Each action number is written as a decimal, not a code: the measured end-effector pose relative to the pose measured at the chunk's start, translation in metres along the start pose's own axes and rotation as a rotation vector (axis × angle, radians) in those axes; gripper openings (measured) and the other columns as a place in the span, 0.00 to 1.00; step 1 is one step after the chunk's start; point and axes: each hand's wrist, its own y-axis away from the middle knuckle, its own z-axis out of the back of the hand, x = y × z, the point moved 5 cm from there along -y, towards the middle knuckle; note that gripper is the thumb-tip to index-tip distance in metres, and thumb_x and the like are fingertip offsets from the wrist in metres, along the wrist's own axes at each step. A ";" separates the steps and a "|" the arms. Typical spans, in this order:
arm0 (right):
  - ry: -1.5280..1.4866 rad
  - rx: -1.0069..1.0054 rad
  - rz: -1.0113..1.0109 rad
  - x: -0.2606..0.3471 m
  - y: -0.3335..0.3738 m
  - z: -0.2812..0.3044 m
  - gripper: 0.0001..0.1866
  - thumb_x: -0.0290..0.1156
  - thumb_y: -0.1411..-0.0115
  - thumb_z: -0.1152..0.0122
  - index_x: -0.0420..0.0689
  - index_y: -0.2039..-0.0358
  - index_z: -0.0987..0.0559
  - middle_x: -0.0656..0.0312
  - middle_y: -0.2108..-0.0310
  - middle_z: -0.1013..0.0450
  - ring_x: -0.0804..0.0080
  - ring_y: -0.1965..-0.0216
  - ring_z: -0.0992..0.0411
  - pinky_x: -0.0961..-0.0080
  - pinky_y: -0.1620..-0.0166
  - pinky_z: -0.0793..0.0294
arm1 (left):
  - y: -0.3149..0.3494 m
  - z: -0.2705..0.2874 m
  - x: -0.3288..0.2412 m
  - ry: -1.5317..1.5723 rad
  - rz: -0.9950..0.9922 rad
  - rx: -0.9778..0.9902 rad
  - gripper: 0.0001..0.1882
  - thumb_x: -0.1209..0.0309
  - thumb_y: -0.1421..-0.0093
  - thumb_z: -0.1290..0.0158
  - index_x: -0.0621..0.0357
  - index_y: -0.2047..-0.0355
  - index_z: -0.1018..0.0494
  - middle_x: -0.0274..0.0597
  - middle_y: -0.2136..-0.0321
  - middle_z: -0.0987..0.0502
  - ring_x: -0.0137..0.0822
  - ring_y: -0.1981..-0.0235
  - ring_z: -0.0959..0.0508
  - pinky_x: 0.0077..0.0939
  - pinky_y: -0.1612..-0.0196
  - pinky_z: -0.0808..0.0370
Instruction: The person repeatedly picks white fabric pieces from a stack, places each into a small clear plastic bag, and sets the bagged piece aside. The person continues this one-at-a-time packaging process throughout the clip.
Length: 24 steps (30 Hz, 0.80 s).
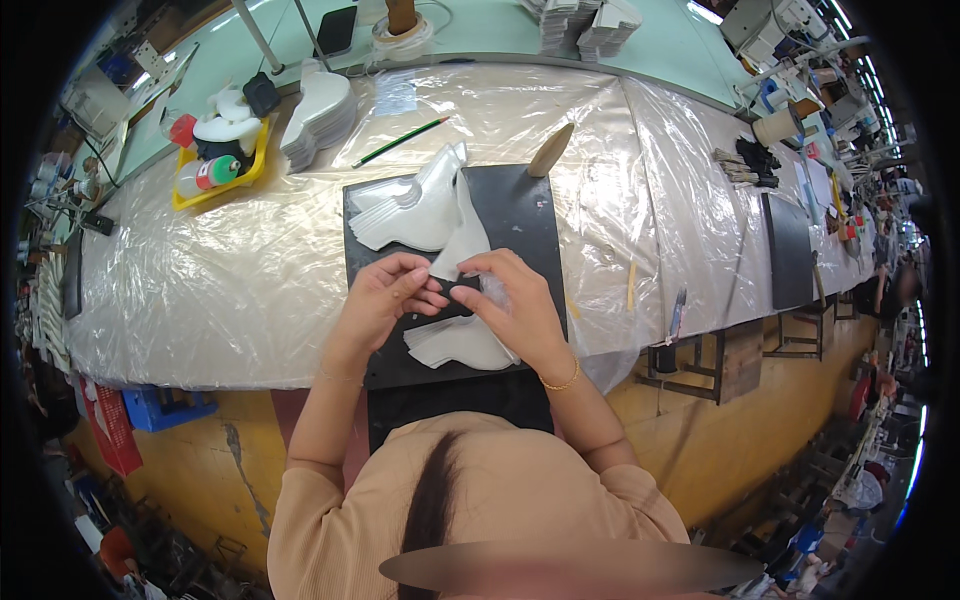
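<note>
Between my hands is a curved white fabric piece [465, 240], held up over a black board [520, 225]. My left hand [392, 290] pinches its lower left edge with thumb and forefinger. My right hand [510, 300] grips the same edge from the other side, thumb toward the middle. Left of the piece, a fanned stack of white cut pieces [415, 215] lies on the board. A second fanned stack of white pieces [462, 343] lies nearer me, partly behind my right hand. At the board's far right corner stands a wooden tool with a flat pointed end [551, 150].
Clear plastic sheeting [220, 300] covers the table. Beyond the board lie a green pencil [400, 142] and a stack of white pieces [318, 115]. A yellow basket [262, 165] with bottles stands far left. At right are a knife-like tool [678, 312] and another black board [788, 250].
</note>
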 end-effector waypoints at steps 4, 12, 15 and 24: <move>-0.003 -0.005 -0.038 -0.001 0.000 0.000 0.16 0.32 0.51 0.27 0.39 0.65 0.22 0.58 0.68 0.24 0.67 0.67 0.26 0.75 0.62 0.28 | 0.001 -0.023 0.003 -0.110 -0.077 -0.006 0.09 0.73 0.36 0.46 0.66 0.60 0.25 0.39 0.68 0.26 0.27 0.69 0.23 0.19 0.66 0.22; -0.095 -0.026 -0.248 -0.016 0.010 -0.002 0.13 0.34 0.46 0.29 0.39 0.68 0.21 0.63 0.74 0.25 0.82 0.75 0.30 0.81 0.70 0.30 | 0.004 -0.043 -0.001 -0.468 -0.273 -0.021 0.06 0.73 0.39 0.43 0.64 0.64 0.22 0.35 0.60 0.31 0.25 0.64 0.31 0.18 0.59 0.33; -0.333 -0.023 -0.299 -0.026 0.013 -0.003 0.10 0.32 0.43 0.33 0.39 0.69 0.21 0.62 0.72 0.25 0.80 0.73 0.29 0.80 0.69 0.29 | 0.007 -0.042 -0.001 -0.531 -0.285 -0.012 0.06 0.74 0.39 0.44 0.64 0.64 0.23 0.37 0.58 0.32 0.27 0.60 0.31 0.20 0.54 0.34; -0.135 -0.013 -0.039 -0.015 0.015 -0.005 0.06 0.28 0.38 0.40 0.39 0.70 0.23 0.62 0.66 0.24 0.74 0.65 0.27 0.76 0.59 0.28 | 0.012 -0.045 0.006 -0.105 -0.179 -0.014 0.09 0.76 0.40 0.43 0.66 0.60 0.27 0.45 0.50 0.29 0.30 0.53 0.26 0.25 0.49 0.28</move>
